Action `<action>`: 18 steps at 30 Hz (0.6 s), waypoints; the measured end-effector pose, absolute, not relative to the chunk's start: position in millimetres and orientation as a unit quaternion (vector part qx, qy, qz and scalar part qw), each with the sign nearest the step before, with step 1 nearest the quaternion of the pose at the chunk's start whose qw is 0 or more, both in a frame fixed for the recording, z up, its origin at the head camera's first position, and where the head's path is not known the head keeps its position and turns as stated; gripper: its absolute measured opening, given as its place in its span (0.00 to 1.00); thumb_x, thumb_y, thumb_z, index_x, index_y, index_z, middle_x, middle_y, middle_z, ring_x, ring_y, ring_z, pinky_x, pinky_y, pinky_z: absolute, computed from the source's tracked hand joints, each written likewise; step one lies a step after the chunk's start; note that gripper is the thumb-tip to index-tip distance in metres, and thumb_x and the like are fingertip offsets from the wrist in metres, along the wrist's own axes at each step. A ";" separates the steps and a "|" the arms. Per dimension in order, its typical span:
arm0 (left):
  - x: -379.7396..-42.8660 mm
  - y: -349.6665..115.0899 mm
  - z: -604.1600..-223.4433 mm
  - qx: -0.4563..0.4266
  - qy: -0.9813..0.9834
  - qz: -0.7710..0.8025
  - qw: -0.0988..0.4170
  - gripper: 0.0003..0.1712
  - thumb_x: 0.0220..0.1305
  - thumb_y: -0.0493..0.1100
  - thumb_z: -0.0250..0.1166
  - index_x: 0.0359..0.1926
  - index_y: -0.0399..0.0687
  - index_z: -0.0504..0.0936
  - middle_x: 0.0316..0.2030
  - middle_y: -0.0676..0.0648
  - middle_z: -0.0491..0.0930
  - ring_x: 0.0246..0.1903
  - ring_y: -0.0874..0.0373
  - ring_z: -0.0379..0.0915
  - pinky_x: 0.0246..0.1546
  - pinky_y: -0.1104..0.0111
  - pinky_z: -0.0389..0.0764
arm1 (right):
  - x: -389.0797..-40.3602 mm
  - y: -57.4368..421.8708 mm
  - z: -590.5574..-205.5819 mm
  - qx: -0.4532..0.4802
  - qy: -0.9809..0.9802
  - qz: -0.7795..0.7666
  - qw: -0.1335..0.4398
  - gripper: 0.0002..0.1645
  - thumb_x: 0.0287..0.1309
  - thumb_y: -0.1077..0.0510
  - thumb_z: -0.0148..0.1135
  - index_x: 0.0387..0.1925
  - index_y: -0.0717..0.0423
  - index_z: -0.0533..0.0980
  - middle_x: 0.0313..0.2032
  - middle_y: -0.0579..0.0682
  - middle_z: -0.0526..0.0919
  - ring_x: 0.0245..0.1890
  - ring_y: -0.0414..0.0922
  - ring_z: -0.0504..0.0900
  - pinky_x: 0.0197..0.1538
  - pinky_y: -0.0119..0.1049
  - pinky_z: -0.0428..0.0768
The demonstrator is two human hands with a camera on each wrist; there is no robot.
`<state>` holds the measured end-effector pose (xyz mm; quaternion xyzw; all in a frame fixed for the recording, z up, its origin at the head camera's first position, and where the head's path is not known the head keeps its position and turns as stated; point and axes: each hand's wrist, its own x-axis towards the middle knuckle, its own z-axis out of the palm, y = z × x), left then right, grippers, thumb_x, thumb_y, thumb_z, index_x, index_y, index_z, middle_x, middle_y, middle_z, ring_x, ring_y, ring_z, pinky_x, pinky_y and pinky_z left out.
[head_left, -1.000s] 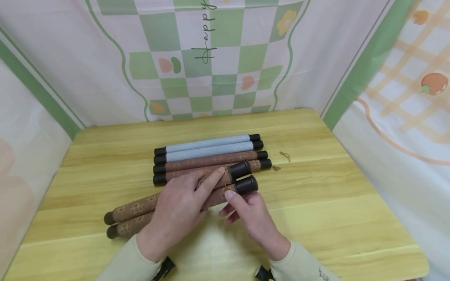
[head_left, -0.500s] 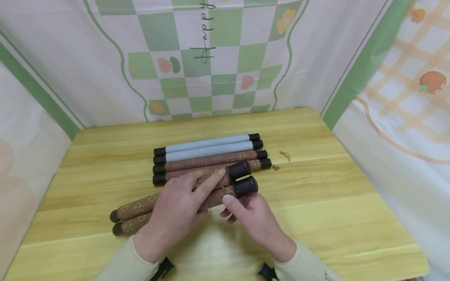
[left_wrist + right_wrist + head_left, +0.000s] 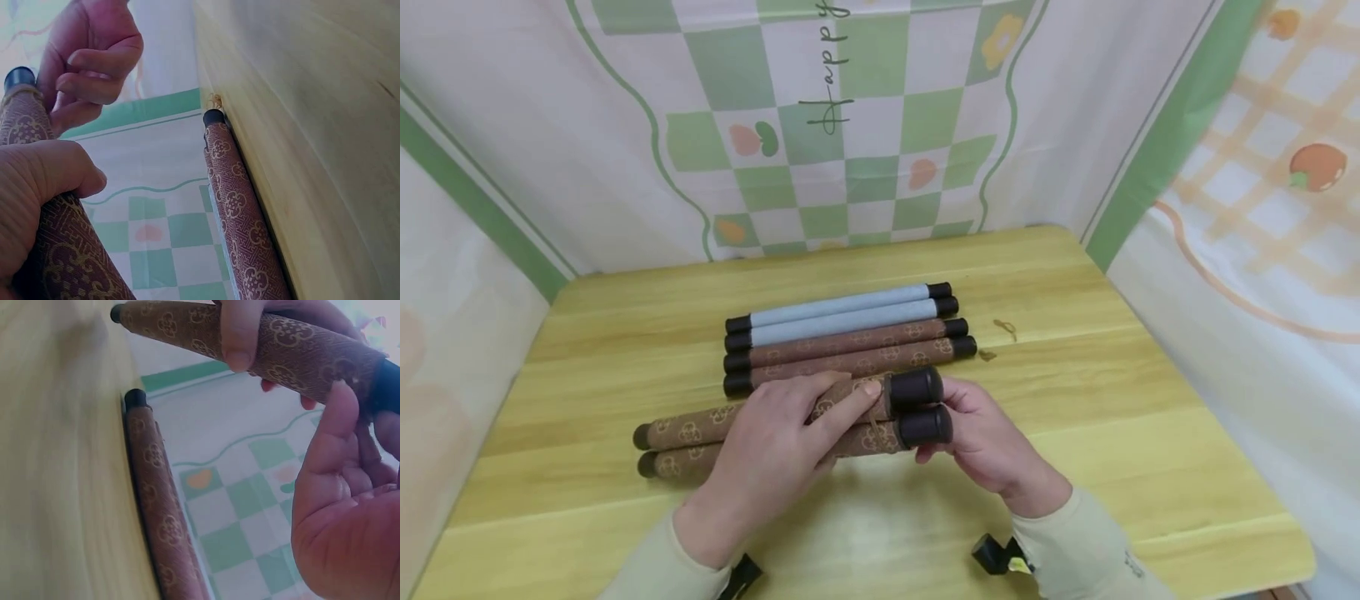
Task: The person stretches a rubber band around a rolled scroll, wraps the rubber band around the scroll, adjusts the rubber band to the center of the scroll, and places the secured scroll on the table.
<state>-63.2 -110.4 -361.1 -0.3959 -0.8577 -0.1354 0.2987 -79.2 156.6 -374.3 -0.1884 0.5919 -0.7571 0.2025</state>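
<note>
Two brown rolled scrolls [image 3: 688,433] with gold flower patterns and black end knobs lie side by side, lifted at a slant over the table. My left hand [image 3: 775,450] grips both around the middle, its index finger pressing near the right end. A thin brown cord [image 3: 874,427] crosses the scrolls there. My right hand [image 3: 996,437] is at the right-end knobs, its fingertips partly hidden behind them. In the right wrist view, one finger of the right hand [image 3: 337,506] touches the brown fabric beside a knob. Whether it pinches anything is hidden.
Behind the held pair, two more brown scrolls [image 3: 850,360] and two light blue scrolls [image 3: 850,317] lie in a row on the wooden table [image 3: 1150,467]. Small brown cord scraps [image 3: 1004,328] lie to their right. Patterned cloth [image 3: 880,125] hangs around the table.
My right hand has moved from the front of the scrolls, where its thumb lay on the cord, rightward to behind the knobs. The scrolls' right end has dropped slightly; the left hand keeps its grip.
</note>
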 end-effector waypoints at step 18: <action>-57.0 -110.3 -362.9 -0.419 -0.843 -0.131 0.311 0.36 0.67 0.44 0.67 0.75 0.60 0.68 0.53 0.41 0.82 0.43 0.46 0.83 0.40 0.53 0.85 | -72.5 148.4 -376.3 -0.338 0.501 -0.770 0.205 0.22 0.84 0.61 0.35 0.55 0.46 0.78 0.47 0.44 0.80 0.37 0.38 0.83 0.38 0.35 0.86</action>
